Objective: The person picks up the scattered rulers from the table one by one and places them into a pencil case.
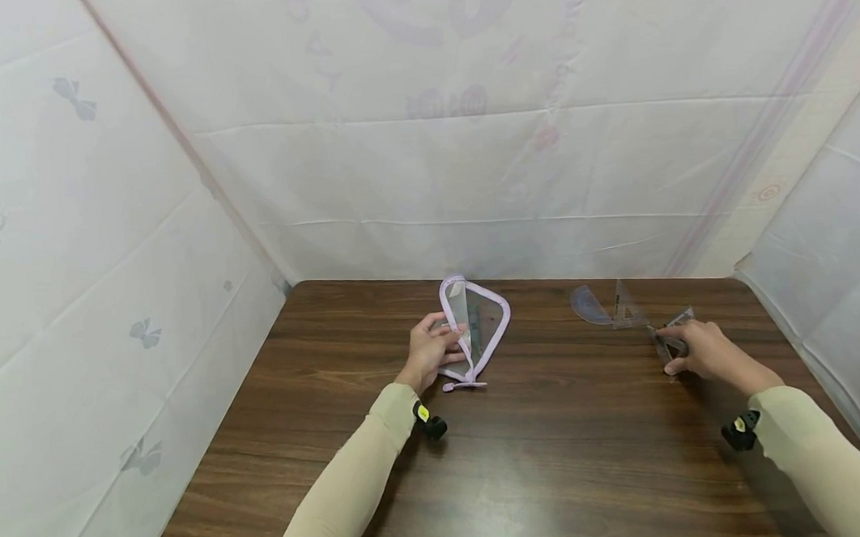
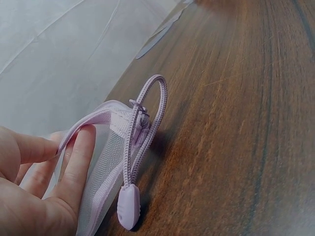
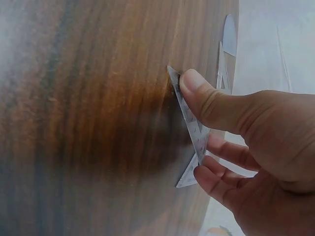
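My left hand [image 1: 432,351] holds a clear pencil pouch [image 1: 476,326] with lilac trim, raised on its edge at the middle of the brown table [image 1: 528,466]. In the left wrist view the fingers [image 2: 78,162] grip the mesh pouch [image 2: 106,157] by its zipper edge, and the lilac zipper pull [image 2: 130,209] hangs onto the wood. My right hand [image 1: 700,350] pinches a clear set square [image 1: 672,330] at the table's right. The thumb [image 3: 211,105] and fingers clamp the tilted set square [image 3: 193,135] just above the wood.
A clear protractor [image 1: 589,305] and a second clear triangle [image 1: 627,307] lie behind the right hand, near the back wall. White sheeting walls in the table on the left, back and right. Something dark shows inside the pouch.
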`<state>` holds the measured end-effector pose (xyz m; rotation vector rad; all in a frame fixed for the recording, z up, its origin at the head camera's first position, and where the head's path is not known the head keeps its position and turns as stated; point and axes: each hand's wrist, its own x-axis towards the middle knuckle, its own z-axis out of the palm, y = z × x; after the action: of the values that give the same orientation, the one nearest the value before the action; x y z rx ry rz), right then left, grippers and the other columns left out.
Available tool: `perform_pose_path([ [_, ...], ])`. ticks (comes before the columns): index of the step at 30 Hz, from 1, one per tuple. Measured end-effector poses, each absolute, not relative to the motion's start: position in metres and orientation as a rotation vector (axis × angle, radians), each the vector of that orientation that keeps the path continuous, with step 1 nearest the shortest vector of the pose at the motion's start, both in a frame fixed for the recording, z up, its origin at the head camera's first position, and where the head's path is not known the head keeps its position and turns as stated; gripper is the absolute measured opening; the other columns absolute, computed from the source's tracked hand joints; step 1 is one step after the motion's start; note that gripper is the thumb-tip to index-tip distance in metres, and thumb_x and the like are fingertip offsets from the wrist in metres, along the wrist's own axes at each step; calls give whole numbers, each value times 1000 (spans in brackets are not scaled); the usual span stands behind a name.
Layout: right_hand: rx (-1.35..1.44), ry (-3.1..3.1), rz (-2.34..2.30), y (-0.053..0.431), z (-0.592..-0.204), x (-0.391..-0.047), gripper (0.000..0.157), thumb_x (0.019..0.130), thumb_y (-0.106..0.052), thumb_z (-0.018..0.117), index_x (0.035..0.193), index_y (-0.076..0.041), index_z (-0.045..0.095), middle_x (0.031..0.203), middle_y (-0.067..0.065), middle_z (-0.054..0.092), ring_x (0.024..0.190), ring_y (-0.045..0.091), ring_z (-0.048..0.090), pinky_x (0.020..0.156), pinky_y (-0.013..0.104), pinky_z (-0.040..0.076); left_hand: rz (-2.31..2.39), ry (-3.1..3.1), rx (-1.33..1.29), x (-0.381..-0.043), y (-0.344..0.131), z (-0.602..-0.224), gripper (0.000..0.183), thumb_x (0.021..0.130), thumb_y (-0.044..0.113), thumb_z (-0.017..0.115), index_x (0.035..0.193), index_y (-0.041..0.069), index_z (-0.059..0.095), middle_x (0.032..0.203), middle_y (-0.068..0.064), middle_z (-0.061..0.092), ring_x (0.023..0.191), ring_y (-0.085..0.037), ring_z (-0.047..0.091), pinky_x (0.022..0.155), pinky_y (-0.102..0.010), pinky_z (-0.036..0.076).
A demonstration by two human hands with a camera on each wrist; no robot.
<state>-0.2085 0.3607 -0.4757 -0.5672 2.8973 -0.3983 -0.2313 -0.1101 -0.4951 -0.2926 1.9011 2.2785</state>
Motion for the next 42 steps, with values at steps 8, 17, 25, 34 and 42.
perform_pose_path([
  [8, -452, 2835, -399, 359, -469, -214, 72, 78, -25, 90, 132, 12, 59, 130, 38, 59, 120, 67, 43, 96, 80, 38, 2278, 1902, -267, -233, -111, -496, 42, 94, -3, 71, 133, 0, 55, 116, -17, 73, 72, -19, 67, 74, -48, 65],
  [17, -420, 2755, -456, 359, -457, -216, 64, 82, -11, 86, 133, 14, 57, 129, 43, 54, 118, 64, 48, 88, 68, 53, 2275, 1915, -271, -233, -110, -493, 43, 95, 0, 73, 134, 1, 55, 117, -19, 73, 72, -19, 69, 72, -45, 66],
  [25, -506, 2701, -578, 364, -452, -214, 48, 85, 8, 74, 129, 18, 56, 79, 6, 54, 68, 20, 48, 59, 32, 43, 2269, 1901, -280, -232, -111, -495, 44, 95, -4, 70, 136, 1, 54, 120, -20, 71, 73, -19, 66, 68, -39, 66],
  [34, -484, 2734, -570, 370, -455, -215, 46, 84, 7, 76, 126, 14, 62, 85, 4, 60, 77, 23, 53, 64, 36, 47, 2273, 1909, -267, -230, -111, -493, 40, 95, -5, 70, 132, 1, 56, 117, -19, 72, 72, -19, 67, 66, -38, 66],
  [42, -530, 2779, -586, 374, -458, -216, 39, 83, 5, 77, 120, 12, 66, 88, 6, 69, 80, 25, 64, 64, 39, 56, 2274, 1912, -269, -228, -112, -494, 39, 95, -5, 69, 132, 1, 57, 113, -17, 74, 72, -18, 67, 66, -39, 66],
])
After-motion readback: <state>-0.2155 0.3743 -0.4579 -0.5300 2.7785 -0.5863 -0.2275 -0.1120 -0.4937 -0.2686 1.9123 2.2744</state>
